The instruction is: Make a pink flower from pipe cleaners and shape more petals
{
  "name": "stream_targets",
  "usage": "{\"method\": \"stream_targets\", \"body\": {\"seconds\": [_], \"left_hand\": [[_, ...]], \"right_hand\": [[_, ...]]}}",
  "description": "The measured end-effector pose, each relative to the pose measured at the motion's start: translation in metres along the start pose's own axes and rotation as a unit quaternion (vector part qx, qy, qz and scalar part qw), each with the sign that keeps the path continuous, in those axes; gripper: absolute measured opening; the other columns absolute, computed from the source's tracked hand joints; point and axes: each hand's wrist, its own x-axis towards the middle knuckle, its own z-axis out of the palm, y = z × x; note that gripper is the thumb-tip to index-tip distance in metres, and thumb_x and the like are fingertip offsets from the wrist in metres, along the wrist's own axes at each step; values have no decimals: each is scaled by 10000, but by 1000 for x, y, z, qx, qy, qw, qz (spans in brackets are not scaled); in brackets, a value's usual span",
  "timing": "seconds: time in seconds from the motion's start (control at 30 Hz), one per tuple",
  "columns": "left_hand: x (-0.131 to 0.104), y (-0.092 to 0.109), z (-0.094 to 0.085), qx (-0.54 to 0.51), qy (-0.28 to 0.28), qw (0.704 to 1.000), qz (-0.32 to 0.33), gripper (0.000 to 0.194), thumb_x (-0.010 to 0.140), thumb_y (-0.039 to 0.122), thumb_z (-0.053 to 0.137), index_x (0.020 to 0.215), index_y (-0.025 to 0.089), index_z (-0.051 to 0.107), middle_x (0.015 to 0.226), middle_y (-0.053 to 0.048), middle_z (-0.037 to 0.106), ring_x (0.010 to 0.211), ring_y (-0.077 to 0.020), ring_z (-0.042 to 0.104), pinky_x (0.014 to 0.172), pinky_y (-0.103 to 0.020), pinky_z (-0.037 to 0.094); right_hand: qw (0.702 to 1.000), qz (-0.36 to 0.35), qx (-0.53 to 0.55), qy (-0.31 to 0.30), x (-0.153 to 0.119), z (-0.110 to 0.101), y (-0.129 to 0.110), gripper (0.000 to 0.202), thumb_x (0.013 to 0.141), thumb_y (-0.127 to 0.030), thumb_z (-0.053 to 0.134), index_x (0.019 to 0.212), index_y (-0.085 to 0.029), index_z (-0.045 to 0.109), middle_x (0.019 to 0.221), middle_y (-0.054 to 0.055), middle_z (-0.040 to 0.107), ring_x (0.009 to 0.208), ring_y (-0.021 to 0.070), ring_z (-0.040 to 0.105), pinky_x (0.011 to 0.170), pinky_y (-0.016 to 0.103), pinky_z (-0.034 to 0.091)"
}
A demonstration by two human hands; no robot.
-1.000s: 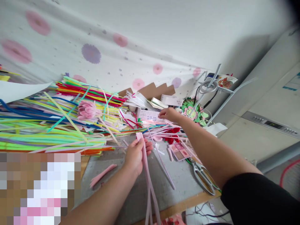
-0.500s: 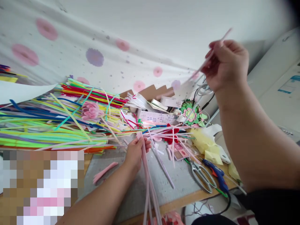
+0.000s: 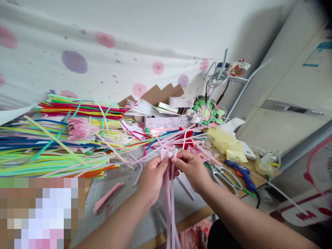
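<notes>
My left hand [image 3: 153, 174] pinches a bundle of pale pink pipe cleaners [image 3: 168, 204] near their top ends, above the grey mat [image 3: 135, 211]. The long strands hang down past the table's front edge. Close beside it, my right hand [image 3: 190, 167] pinches a pale pink strand [image 3: 173, 183] between thumb and fingers, its tip level with the bundle's top. On the mat to the left lies a short pink folded piece [image 3: 108, 197]. A lilac strand [image 3: 186, 187] lies behind my right wrist.
Coloured pipe cleaners [image 3: 52, 138] are heaped at left, with a pink flower [image 3: 81, 128] on them. Scissors [image 3: 224, 177] and a blue glue gun [image 3: 241, 174] lie at right. Behind stand a written-on box [image 3: 166, 122] and a green-and-pink flower [image 3: 207, 112].
My right hand has come down from the raised position at upper right to beside my left hand, bringing its strand to the bundle. The view has turned to the right.
</notes>
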Motion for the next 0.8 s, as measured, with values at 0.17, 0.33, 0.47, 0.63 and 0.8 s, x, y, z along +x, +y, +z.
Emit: {"method": "stream_targets", "body": {"seconds": [0.17, 0.33, 0.47, 0.63, 0.8], "left_hand": [[-3, 0, 4, -14, 15, 999, -27, 246, 704, 319, 673, 875, 146, 644, 659, -35, 658, 521, -128, 600, 526, -243, 487], [-4, -4, 6, -14, 32, 998, -47, 211, 697, 307, 675, 830, 147, 637, 629, -19, 633, 489, -105, 575, 492, -215, 469], [-3, -6, 5, 28, 31, 998, -43, 201, 693, 323, 669, 749, 135, 625, 564, -11, 598, 448, -95, 541, 439, -190, 429], [-3, -5, 5, 70, 20, 996, -44, 203, 710, 334, 649, 739, 136, 612, 553, -4, 582, 435, -92, 519, 431, -194, 421], [-4, -7, 5, 50, 11, 996, -67, 189, 732, 329, 626, 770, 146, 597, 563, -1, 585, 452, -96, 527, 447, -197, 421]], "right_hand": [[983, -118, -138, -1, 2, -10, 5, 106, 733, -266, 637, 804, -229, 706, 684, 9, 540, 676, 148, 535, 613, 277, 452], [963, -162, -206, -66, 3, -18, 8, 139, 811, -251, 565, 815, -226, 702, 654, 13, 552, 660, 142, 527, 621, 265, 427], [936, -182, -267, -136, 5, -28, 1, 180, 827, -228, 544, 719, -208, 687, 629, 12, 591, 648, 138, 541, 611, 254, 414], [958, -191, -211, -34, 8, -31, 4, 237, 813, -211, 529, 999, -223, 676, 786, 40, 654, 706, 145, 596, 647, 263, 458], [964, -187, -186, -29, 8, -25, 8, 220, 779, -179, 557, 927, -238, 709, 669, 13, 620, 627, 125, 579, 592, 246, 454]]}}
